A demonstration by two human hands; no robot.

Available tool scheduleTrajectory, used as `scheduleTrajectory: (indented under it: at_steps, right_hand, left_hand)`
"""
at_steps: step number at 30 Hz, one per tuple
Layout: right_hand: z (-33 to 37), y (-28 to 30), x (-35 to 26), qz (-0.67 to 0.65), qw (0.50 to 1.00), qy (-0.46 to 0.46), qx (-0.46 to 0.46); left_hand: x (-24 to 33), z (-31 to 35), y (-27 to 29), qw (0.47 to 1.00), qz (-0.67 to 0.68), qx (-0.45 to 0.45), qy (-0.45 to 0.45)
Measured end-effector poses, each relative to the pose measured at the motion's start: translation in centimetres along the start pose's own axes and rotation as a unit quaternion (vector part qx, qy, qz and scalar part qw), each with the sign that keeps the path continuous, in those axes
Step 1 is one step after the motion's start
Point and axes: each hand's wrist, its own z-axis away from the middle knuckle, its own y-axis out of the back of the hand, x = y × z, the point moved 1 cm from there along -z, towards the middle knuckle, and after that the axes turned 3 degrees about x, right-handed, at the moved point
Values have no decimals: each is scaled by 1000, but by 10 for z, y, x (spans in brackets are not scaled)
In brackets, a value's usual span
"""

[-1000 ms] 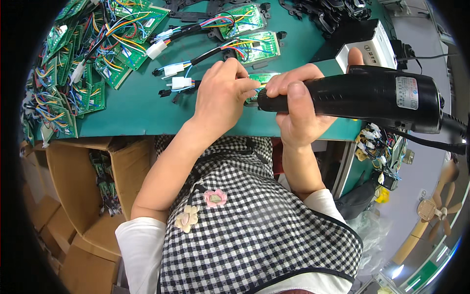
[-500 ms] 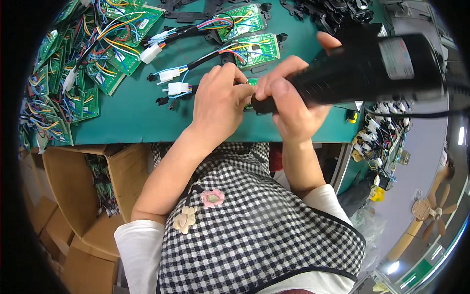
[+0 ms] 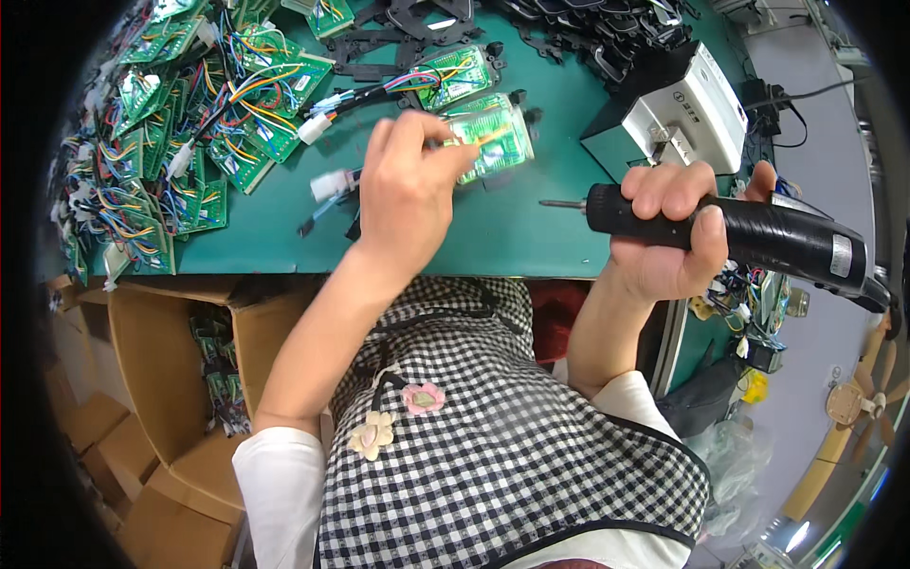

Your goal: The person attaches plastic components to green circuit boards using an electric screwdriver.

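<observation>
My left hand [image 3: 408, 185] is closed in a pinch at the left edge of a green circuit board [image 3: 500, 142], which is blurred and seems to overlap another board beneath it. The fingertips are partly hidden behind the hand. A blurred white connector [image 3: 331, 184] on wires lies left of that hand. My right hand [image 3: 668, 228] grips a black electric screwdriver [image 3: 777, 237], its bit pointing left above the green table, apart from the boards. Just beyond, a second wired board [image 3: 453, 76] rests in a black frame, its white connector [image 3: 315, 128] to the left.
Wired circuit boards [image 3: 199, 123] are heaped at the left. Black plastic frames [image 3: 607, 38] lie along the back. A white and black box-shaped device [image 3: 697, 104] stands at the right, near a bundle of wires [image 3: 749, 303]. An open cardboard box [image 3: 171, 379] sits below the table's left edge.
My right hand has drawn the screwdriver away to the right, baring its bit. My left hand has shifted slightly, and the board beside it has moved. The whole view has also shifted.
</observation>
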Motion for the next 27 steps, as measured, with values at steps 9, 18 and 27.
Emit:
scheduleTrajectory:
  at_steps: [9, 18, 27]
  right_hand:
    - [18, 23, 35, 33, 994, -81, 61]
    - [23, 37, 47, 75, 982, -142, 99]
    - [10, 42, 41, 73, 987, -63, 131]
  left_hand:
    - [-55, -72, -2, 953, 54, -298, -6]
    - [-196, -167, -41, 883, -445, -134, -61]
    - [-13, -121, 29, 934, -51, -341, -92]
